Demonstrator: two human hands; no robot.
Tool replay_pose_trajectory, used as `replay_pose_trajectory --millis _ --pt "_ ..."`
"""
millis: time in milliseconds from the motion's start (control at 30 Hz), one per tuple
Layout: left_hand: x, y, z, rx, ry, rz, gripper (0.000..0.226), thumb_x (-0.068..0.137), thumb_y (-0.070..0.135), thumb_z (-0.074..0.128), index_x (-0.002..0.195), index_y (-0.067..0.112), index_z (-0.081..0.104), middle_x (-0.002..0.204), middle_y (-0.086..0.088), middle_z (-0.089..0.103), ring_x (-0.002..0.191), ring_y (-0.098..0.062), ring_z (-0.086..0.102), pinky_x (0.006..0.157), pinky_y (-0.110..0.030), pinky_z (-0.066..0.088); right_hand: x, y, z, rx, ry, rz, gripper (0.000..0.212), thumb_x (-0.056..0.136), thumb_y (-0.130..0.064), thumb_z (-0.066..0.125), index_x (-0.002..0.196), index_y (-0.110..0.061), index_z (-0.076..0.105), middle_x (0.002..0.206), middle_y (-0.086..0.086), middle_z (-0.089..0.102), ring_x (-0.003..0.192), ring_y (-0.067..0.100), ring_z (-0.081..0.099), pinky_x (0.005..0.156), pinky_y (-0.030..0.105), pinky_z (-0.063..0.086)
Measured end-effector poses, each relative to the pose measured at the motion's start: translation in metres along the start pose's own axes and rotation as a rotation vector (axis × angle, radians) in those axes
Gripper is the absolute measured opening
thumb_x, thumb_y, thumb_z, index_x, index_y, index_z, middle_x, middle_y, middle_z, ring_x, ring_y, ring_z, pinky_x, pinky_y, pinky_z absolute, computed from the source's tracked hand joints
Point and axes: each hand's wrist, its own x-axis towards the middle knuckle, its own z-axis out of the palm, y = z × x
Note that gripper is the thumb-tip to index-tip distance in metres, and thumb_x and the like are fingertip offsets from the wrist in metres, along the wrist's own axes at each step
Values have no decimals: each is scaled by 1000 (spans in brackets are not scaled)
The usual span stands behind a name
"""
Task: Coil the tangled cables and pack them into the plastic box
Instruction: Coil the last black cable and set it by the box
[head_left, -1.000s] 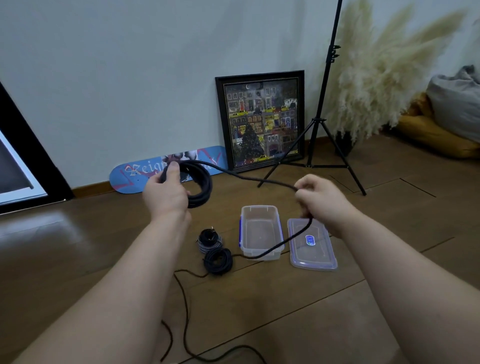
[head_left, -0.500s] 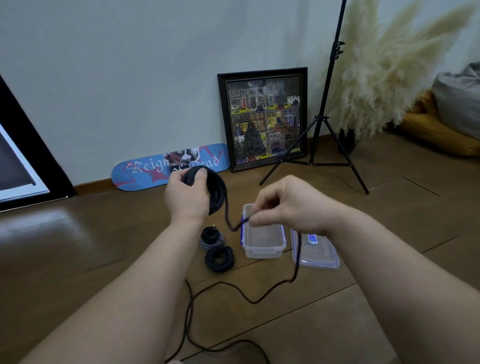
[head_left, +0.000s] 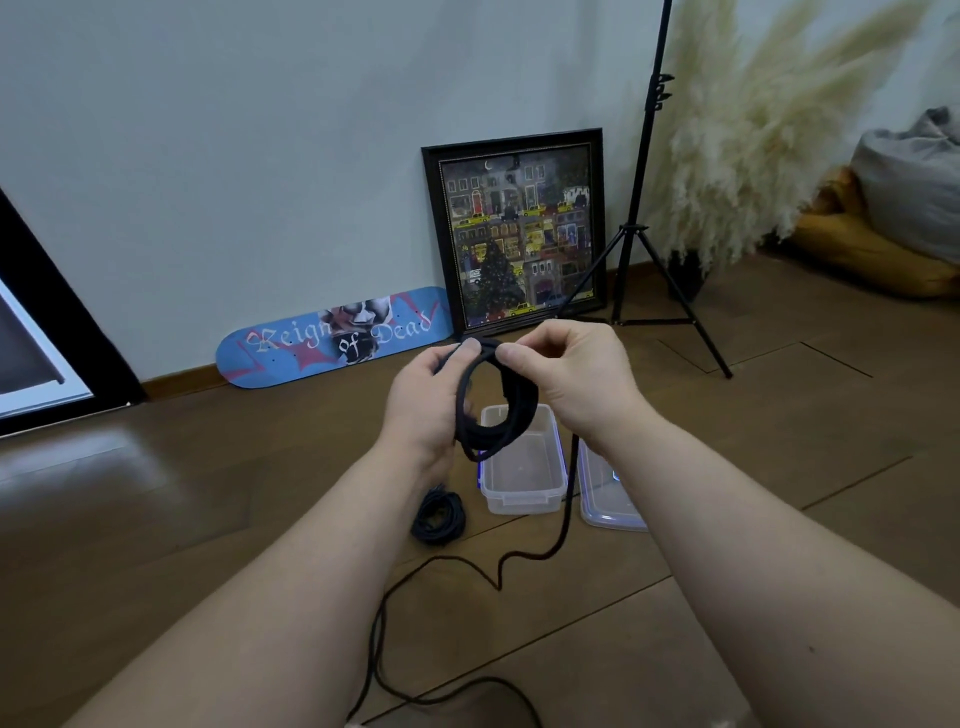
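We hold the black round cable coil (head_left: 493, 410) up above the clear plastic box (head_left: 522, 465), our left hand (head_left: 428, 410) wrapped round its left side and our right hand (head_left: 566, 374) pinching its top. The uncoiled black tail (head_left: 563, 525) drops to the wooden floor (head_left: 208, 493) in kinks. If those kinks snag, or our pinch slackens, we judge the loops could spring apart. A small finished black coil (head_left: 439, 517) lies beside the box.

home rm | wood floor (head_left: 208, 519) | framed pic (head_left: 519, 234) | pampas grass (head_left: 753, 156) | cushions (head_left: 909, 208)
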Motion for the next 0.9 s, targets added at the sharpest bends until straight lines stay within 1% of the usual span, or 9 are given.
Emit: replay_pose_trajectory --millis 100,167,267,333,433,567,667,767,900 --pt "-3 1 3 -62 -72 -123 27 100 38 50 88 16 60 55 2 41 45 -10 33 51 -26 28 -1 3 2 -132 44 -15 15 83 -29 75 75 -18 70 74 -2 68 76 20 66 76 44 55" --pt "-6 -1 6 -26 -106 -105 26 99 39 52 87 17 58 56 3 41 46 -9 33 52 -26 28 0 5 2 -137 80 -2 16 83 -30 75 73 -21 68 73 -4 67 76 18 65 76 43 55" --pt "-5 -3 7 41 -99 -4 15 97 29 58 93 15 62 58 4 41 50 -9 32 54 -27 28 -1 5 2 -89 104 8 16 81 -30 77 73 -18 70 71 -3 67 75 19 65 75 44 55" --pt "-5 -4 6 56 -112 4 13 97 28 59 96 15 62 58 5 41 51 -10 31 55 -27 28 -1 4 3 -30 132 30 17 80 -30 78 73 -15 71 72 1 69 75 23 67 74 46 56" --pt "-7 -5 5 64 -158 -21 17 97 32 57 90 16 61 57 5 41 49 -9 31 54 -25 28 1 2 2 92 170 33 16 78 -21 80 74 -8 71 75 11 71 73 28 67 73 47 57" --pt "-7 -5 6 24 -130 -3 20 98 32 56 87 17 60 55 5 39 46 -8 29 52 -26 26 1 5 1 137 115 55 20 80 -22 79 76 -5 70 79 16 70 70 20 61 74 46 54" --pt "-6 -5 7 -11 -43 32 24 99 31 54 82 15 59 52 5 35 43 -8 25 51 -28 23 1 9 0 123 67 73 19 81 -24 78 87 -10 68 81 7 67 75 13 59 78 39 53" --pt "-2 -2 5 -77 43 55 27 99 33 55 78 16 55 51 6 32 44 -8 24 52 -29 21 -2 9 -1 30 -55 54 33 80 -23 76 107 -17 59 87 -6 59 78 6 55 77 27 48" --pt "0 2 3 -170 82 36 27 99 33 55 79 15 54 50 6 32 41 -8 25 48 -25 24 -6 9 0 -290 -47 -167 45 87 -22 67 129 -28 53 98 -10 56 86 4 51 76 22 40"
